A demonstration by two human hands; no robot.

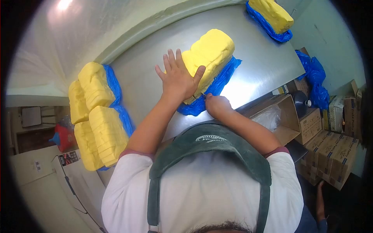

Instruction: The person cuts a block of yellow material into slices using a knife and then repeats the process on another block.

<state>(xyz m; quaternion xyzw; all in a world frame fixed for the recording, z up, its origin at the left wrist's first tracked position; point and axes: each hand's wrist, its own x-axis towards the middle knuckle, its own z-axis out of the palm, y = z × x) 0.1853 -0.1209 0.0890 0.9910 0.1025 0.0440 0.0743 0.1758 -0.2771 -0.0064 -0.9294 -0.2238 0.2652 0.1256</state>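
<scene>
A big yellow block (211,48), which looks like butter or margarine, lies on a blue plastic bag (223,79) on the metal table. My left hand (178,79) is open with its fingers spread, against the left side of the block near its close end. At the block's near right corner, my right hand (217,105) is closed, low beside the blue plastic. A small dark bit shows at its fingertips by a cut in the yellow mass, but what the fingers hold is too small to name.
On the table's left stand several yellow blocks (103,134), some scored into slices, over blue plastic. Another block (272,15) sits at the far right corner. Cardboard boxes (330,155) and an open carton (289,116) crowd the right. Another person's arm (320,202) shows low right.
</scene>
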